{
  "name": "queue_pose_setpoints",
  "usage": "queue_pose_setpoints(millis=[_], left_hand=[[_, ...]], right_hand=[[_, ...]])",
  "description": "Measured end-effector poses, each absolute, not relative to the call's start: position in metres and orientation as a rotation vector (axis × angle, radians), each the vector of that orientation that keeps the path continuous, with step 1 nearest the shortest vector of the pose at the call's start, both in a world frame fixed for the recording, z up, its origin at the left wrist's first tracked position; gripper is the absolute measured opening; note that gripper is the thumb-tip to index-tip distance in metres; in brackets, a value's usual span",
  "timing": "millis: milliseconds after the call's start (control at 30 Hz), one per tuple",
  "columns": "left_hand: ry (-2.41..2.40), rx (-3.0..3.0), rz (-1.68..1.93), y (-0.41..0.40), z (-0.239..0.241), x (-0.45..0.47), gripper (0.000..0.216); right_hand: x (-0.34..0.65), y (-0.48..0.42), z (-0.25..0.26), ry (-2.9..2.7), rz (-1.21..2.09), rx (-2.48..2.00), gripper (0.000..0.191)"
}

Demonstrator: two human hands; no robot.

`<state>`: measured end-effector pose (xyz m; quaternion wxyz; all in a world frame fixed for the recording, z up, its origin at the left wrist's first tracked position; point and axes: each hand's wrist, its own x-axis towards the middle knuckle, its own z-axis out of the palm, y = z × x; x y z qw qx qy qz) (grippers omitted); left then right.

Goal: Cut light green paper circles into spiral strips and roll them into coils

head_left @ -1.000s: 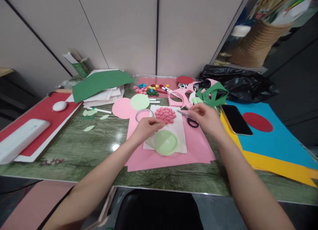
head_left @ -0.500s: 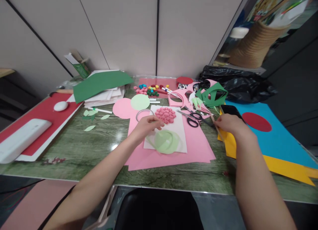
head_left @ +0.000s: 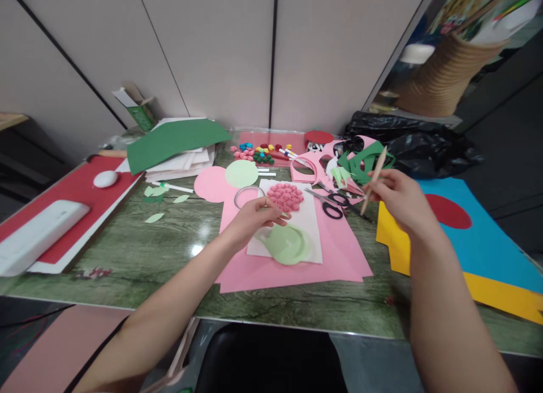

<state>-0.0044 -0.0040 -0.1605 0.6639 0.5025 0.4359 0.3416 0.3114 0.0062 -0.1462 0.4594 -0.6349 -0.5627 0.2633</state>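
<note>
My right hand is closed on a pale wooden stick with a pointed top, raised right of the scissors. My left hand pinches the end of a light green paper spiral, whose wide coil hangs over a white sheet. Beside the left fingertips, on that sheet, sits a round cluster of pink rolled paper flowers. Underneath lies a large pink paper. A clear tape ring rests just behind the left hand.
Several coloured paper rolls fill a tray at the back. Green and pink scraps lie at back right, before a black plastic bag. Blue paper is at right; a red folder and green paper leaves are at left.
My right hand has lifted the wooden stick from near the phone at the right, tipping it upright. My left hand stays near the flower cluster with the green spiral.
</note>
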Motion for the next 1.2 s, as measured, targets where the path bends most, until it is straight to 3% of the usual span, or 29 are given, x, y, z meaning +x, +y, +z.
queue_pose_setpoints(millis=[267, 1033, 1200], left_hand=[[0.909, 1.086, 0.725, -0.013, -0.156, 0.000, 0.016], [0.844, 1.118, 0.739, -0.021, -0.149, 0.003, 0.014], [0.847, 1.110, 0.743, -0.024, -0.150, 0.005, 0.027]], right_hand=[[0.216, -0.020, -0.138, -1.153, 1.294, -0.982, 0.021], [0.198, -0.025, -0.147, -1.182, 1.236, -0.912, 0.018], [0.195, -0.027, -0.151, -1.198, 1.128, -0.928, 0.016]])
